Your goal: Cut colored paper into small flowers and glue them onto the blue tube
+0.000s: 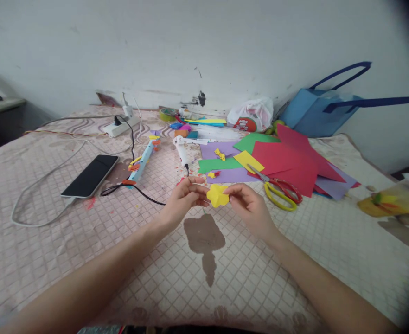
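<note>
A yellow paper flower point(218, 195) with rounded petals is held above the patterned tablecloth point(149, 273). My left hand point(187, 197) pinches its left edge, and my right hand point(248, 204) pinches the right edge. Just beyond my hands lie small yellow and red paper scraps point(213, 175) on a purple paper strip point(235, 175). Scissors point(281, 194) with yellow and red handles rest to the right of my right hand, their blades over a yellow paper piece point(249, 161). A white hot glue gun point(181, 150) lies beyond my left hand.
Red paper sheets point(291, 160) and green paper point(251, 141) pile up at right. A phone point(90, 176) on a cable, a power strip point(123, 126) and a decorated light-blue strip point(142, 162) are at left. A blue bag point(316, 113) and a cup point(392, 197) stand at right.
</note>
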A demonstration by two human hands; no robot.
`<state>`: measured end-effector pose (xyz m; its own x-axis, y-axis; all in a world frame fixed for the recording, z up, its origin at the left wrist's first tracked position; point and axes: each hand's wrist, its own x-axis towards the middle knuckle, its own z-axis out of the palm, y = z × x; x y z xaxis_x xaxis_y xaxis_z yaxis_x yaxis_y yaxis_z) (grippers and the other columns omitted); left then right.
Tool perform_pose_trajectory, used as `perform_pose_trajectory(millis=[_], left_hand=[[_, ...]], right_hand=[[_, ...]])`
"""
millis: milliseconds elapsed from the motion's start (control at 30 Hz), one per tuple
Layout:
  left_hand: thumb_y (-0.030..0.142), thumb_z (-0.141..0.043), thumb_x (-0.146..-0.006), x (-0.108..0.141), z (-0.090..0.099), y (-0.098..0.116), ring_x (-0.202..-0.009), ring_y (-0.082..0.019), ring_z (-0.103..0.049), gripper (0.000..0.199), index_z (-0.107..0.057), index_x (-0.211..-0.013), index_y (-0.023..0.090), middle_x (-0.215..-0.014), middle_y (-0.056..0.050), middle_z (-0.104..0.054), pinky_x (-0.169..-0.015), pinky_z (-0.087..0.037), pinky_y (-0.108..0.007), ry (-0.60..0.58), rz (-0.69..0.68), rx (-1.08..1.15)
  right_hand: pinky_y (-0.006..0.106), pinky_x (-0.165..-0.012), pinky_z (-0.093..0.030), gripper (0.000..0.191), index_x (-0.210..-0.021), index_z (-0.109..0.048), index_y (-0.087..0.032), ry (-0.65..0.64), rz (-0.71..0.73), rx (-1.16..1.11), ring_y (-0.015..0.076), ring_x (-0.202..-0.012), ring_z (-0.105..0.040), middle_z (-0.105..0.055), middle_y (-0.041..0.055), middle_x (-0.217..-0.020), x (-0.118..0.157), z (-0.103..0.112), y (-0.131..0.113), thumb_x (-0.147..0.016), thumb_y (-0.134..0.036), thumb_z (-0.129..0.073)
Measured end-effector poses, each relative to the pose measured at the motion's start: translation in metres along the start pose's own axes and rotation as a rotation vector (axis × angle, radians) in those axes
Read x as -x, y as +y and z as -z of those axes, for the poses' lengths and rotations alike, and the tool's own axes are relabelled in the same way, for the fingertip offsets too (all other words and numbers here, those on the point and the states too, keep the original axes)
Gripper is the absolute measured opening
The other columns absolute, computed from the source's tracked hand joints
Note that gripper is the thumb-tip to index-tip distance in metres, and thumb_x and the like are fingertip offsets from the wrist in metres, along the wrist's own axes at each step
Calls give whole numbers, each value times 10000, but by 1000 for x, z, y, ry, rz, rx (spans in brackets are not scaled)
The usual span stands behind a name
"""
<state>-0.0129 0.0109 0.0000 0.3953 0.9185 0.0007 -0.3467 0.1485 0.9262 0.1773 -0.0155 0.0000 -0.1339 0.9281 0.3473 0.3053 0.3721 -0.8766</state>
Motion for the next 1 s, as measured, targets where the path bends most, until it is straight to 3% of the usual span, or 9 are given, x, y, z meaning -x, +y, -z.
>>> perform_pose_trajectory(millis=[233,367,467,533,633,667,800,1000], left_hand=[[49,-512,-733,3,-2,-10,-772,-122,-615,317,-424,-1003,191,-991,-29,-538,-728,-502,-317,-89,-155,-147],[50,-472,-760,20,-18,-22,-814,-130,-616,290,-408,-1003,195,-1024,-50,-552,-693,-486,-277,-109,-180,-458],[81,-470,-776,27,-23,-21,-765,-136,-603,219,-437,-962,192,-917,-36,-605,-661,-479,-273,-129,-227,-744],[93,-479,-771,22,-15,-14,-778,-159,-594,157,-482,-899,183,-853,-34,-616,-694,-474,-303,-51,-293,-971],[96,-500,-740,4,13,2,-868,-214,-575,189,-525,-913,166,-918,-74,-621,-761,-458,-365,133,-372,-1263],[74,-500,-715,-3,23,6,-889,-226,-569,211,-539,-904,160,-928,-82,-621,-786,-450,-379,143,-379,-1339],[43,-510,-654,-20,52,13,-885,-210,-580,276,-592,-885,171,-927,-67,-641,-819,-445,-345,-4,-364,-1409],[110,-512,-700,-22,57,6,-841,-210,-595,257,-610,-930,169,-902,-75,-651,-760,-454,-319,25,-351,-1469]], right_hand=[[280,-728,-441,159,-905,-576,-224,16,-18,-58,149,-817,-573,-601,9,-880,-1,-1,5,-810,-123,-497],[285,-734,-445,141,-897,-573,-225,101,-71,-101,148,-804,-579,-608,8,-879,-3,1,9,-793,-139,-532],[292,-742,-447,128,-883,-575,-222,176,-110,-148,151,-804,-577,-605,9,-875,-7,3,16,-778,-152,-551],[295,-745,-450,128,-877,-579,-220,200,-127,-177,155,-813,-577,-603,9,-871,-9,3,20,-767,-156,-562],[291,-743,-454,130,-867,-582,-220,197,-154,-204,152,-812,-578,-603,5,-860,-9,1,22,-756,-155,-568],[289,-745,-454,125,-862,-581,-220,189,-162,-207,149,-810,-577,-603,3,-855,-9,0,22,-754,-157,-567],[282,-735,-451,116,-845,-584,-219,172,-176,-201,138,-781,-569,-601,-5,-832,-8,-2,21,-742,-167,-578],[291,-728,-458,122,-843,-587,-220,164,-166,-210,139,-764,-572,-605,-5,-831,-9,-2,23,-729,-176,-588]])
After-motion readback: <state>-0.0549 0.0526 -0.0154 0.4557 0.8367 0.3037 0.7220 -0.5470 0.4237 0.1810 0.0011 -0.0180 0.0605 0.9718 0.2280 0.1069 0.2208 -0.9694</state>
